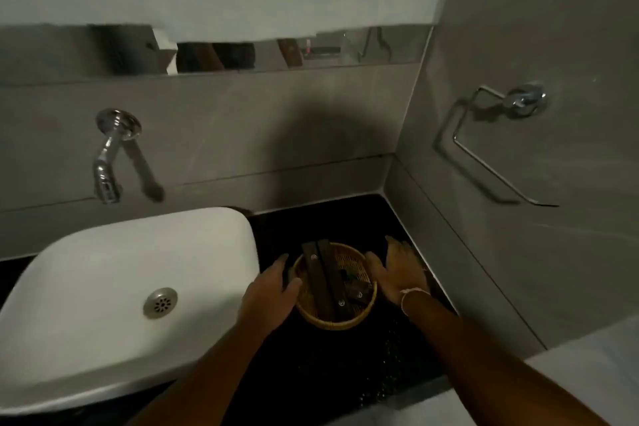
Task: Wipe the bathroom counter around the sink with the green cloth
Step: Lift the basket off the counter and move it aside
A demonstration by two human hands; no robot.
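A black counter (311,370) runs to the right of a white sink basin (103,287). On it stands a round woven basket (333,323) holding dark wooden pieces (325,277) and a small dark, greenish item I cannot identify. My left hand (273,297) grips the basket's left rim, thumb over the edge. My right hand (397,270) lies against the basket's right side with its fingers spread, a pale band on the wrist. No green cloth is clearly in view.
A chrome tap (109,162) juts from the grey tiled wall above the sink. A chrome towel ring (498,149) hangs on the right wall, close to the counter's corner. A mirror strip (276,52) runs above the backsplash. The room is dim.
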